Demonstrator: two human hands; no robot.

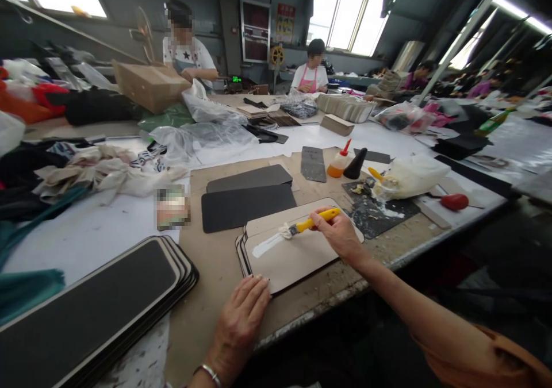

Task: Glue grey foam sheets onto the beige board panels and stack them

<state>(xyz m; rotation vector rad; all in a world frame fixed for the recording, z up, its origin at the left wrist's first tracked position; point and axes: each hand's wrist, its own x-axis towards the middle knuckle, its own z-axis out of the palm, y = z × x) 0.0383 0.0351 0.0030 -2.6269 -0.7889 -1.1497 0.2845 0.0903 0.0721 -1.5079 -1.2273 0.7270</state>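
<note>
My right hand [338, 233] grips a paintbrush [318, 218] by its yellow handle. The bristles, coated in off-white paste, rest on a beige board [308, 256] that tops a small stack. From the bristles a wet white streak [269, 243] runs toward the board's left end. My left hand [242, 313] lies with fingers stretched out, their tips at the near left corner of the stack. Just beyond the stack are two dark grey panels [248, 207], one partly over the other.
At left stands a pile of black panels with beige edges [99, 307]. Behind my right hand are a glue-smeared dark sheet [379, 218], a plastic bag of paste [409, 178], an orange glue bottle [337, 165] and a black cone [356, 165]. Co-workers sit across the table.
</note>
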